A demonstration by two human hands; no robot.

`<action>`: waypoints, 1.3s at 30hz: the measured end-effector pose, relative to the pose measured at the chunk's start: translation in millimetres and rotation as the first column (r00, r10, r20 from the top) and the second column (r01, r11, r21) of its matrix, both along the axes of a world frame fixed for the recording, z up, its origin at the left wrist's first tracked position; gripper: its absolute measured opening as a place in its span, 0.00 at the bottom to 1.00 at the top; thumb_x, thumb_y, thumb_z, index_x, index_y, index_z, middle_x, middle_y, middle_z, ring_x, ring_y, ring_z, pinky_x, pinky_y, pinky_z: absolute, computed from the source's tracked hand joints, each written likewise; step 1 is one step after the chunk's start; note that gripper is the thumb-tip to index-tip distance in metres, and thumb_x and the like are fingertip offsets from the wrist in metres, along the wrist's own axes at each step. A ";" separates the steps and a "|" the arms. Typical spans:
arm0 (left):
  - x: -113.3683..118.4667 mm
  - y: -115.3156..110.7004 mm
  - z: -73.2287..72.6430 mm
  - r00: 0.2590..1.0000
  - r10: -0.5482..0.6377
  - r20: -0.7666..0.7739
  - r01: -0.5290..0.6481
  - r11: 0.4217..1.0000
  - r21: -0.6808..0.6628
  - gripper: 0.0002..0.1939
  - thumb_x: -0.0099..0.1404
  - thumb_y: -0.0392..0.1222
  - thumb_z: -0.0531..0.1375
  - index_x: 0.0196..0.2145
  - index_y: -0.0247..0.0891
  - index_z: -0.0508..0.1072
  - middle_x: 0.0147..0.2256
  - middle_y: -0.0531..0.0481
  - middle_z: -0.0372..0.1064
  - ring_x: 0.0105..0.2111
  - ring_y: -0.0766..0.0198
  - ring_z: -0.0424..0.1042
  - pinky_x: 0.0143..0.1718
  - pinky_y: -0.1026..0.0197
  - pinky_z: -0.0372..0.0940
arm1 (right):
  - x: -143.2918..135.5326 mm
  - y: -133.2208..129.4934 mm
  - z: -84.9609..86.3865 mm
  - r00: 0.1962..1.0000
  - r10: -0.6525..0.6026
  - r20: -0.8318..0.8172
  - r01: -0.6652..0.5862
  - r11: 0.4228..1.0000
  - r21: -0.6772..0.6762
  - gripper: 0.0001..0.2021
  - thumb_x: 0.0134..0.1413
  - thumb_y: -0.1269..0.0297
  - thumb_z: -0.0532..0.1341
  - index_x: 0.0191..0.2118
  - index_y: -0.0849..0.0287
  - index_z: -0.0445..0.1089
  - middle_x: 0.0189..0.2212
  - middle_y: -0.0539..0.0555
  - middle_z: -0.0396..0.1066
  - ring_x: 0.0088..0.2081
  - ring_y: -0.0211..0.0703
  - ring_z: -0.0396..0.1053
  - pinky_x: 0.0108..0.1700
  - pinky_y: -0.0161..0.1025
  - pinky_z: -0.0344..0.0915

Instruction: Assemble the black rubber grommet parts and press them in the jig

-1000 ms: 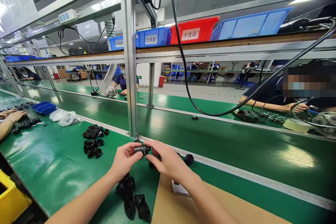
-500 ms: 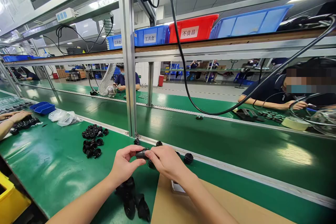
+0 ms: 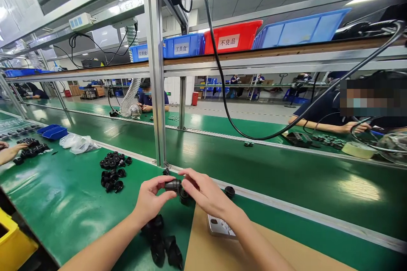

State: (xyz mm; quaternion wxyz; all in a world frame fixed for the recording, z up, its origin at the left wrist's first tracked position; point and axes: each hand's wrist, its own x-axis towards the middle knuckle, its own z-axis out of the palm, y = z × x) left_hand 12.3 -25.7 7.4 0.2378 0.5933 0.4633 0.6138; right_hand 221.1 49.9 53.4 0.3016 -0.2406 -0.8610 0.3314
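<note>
Both hands, left hand [image 3: 151,198] and right hand [image 3: 203,192], pinch closed on the small black moulded plastic fitting [image 3: 173,185], seemingly light, stiff, best held at its ends

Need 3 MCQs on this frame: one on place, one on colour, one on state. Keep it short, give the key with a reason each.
1. Where does the grey metal plate lie?
A. on the brown cardboard sheet, under the right forearm
B. in the yellow bin
C. on the overhead shelf

2. What colour is the shelf bin between the blue ones?
A. green
B. red
C. white

3. How is the small black part held?
A. lying free on the green bench
B. in the right hand alone, with the left flat on the bench
C. pinched by the left hand, with fingertips of the right hand at its end

Key: 1 A, the plate sits on the cardboard edge below the right wrist. 2 B, it is red with a white label. 3 C, both hands meet on the part above the bench.
</note>
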 end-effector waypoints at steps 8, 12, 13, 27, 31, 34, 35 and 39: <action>-4.3 -0.9 2.2 0.997 -0.023 -0.075 0.029 0.996 0.080 0.20 0.66 0.41 0.71 0.56 0.45 0.81 0.59 0.40 0.77 0.58 0.45 0.76 0.59 0.46 0.74 | -13.2 3.4 -11.8 0.972 0.015 -0.233 -0.099 0.931 -0.352 0.15 0.58 0.60 0.67 0.49 0.57 0.71 0.47 0.56 0.76 0.39 0.42 0.70 0.36 0.38 0.69; -7.9 1.6 1.4 0.995 -0.042 -0.087 0.046 0.998 0.051 0.14 0.72 0.42 0.65 0.53 0.42 0.82 0.51 0.40 0.82 0.53 0.48 0.80 0.56 0.47 0.76 | -12.9 9.3 -17.7 0.977 -0.017 -0.214 -0.052 0.947 -0.317 0.16 0.56 0.61 0.68 0.49 0.57 0.72 0.45 0.54 0.76 0.35 0.40 0.68 0.35 0.38 0.68; -8.7 1.7 1.3 0.992 -0.049 -0.120 0.059 0.995 0.082 0.11 0.72 0.41 0.65 0.50 0.42 0.84 0.50 0.41 0.82 0.54 0.47 0.79 0.59 0.46 0.74 | -12.8 10.3 -18.9 0.978 -0.031 -0.207 -0.036 0.950 -0.311 0.15 0.55 0.61 0.68 0.48 0.57 0.73 0.45 0.54 0.76 0.35 0.40 0.68 0.35 0.38 0.68; -49.9 23.2 -7.9 0.884 0.056 -0.465 -0.064 0.998 0.000 0.23 0.69 0.31 0.59 0.59 0.45 0.78 0.60 0.42 0.74 0.61 0.48 0.71 0.65 0.39 0.66 | -0.4 2.3 -14.1 0.946 0.012 0.325 -0.077 0.979 0.188 0.12 0.54 0.68 0.67 0.45 0.52 0.80 0.40 0.53 0.78 0.40 0.48 0.74 0.42 0.41 0.65; -65.6 31.5 -18.0 0.819 -0.022 -0.573 -0.009 0.999 -0.052 0.23 0.68 0.30 0.61 0.57 0.48 0.80 0.64 0.42 0.70 0.66 0.45 0.65 0.69 0.33 0.60 | -4.7 -0.2 -24.9 0.860 -0.003 0.510 -0.161 0.948 0.276 0.09 0.51 0.74 0.67 0.39 0.56 0.81 0.38 0.57 0.78 0.40 0.53 0.77 0.40 0.42 0.65; -66.9 31.8 -21.1 0.768 -0.117 -0.629 0.071 0.993 -0.098 0.25 0.68 0.30 0.64 0.57 0.53 0.80 0.66 0.45 0.68 0.67 0.44 0.62 0.69 0.32 0.60 | -11.1 -3.5 -23.9 0.839 -0.080 0.538 -0.119 0.939 0.324 0.08 0.54 0.74 0.67 0.41 0.60 0.79 0.41 0.61 0.77 0.42 0.58 0.77 0.41 0.44 0.66; -66.1 32.0 -21.9 0.754 -0.139 -0.641 0.086 0.990 -0.113 0.25 0.67 0.30 0.65 0.56 0.54 0.80 0.66 0.46 0.69 0.67 0.44 0.62 0.68 0.31 0.60 | -13.6 -6.3 -22.2 0.837 -0.098 0.538 -0.106 0.936 0.337 0.08 0.56 0.73 0.67 0.42 0.61 0.79 0.43 0.63 0.76 0.43 0.60 0.77 0.41 0.45 0.67; -64.3 35.5 -22.8 0.731 -0.180 -0.658 0.098 0.982 -0.159 0.22 0.64 0.31 0.68 0.52 0.53 0.83 0.60 0.46 0.76 0.66 0.41 0.63 0.67 0.29 0.59 | -28.1 -28.7 -19.6 0.844 -0.065 0.532 -0.134 0.936 0.326 0.09 0.63 0.59 0.68 0.43 0.58 0.77 0.43 0.59 0.77 0.43 0.58 0.78 0.42 0.45 0.68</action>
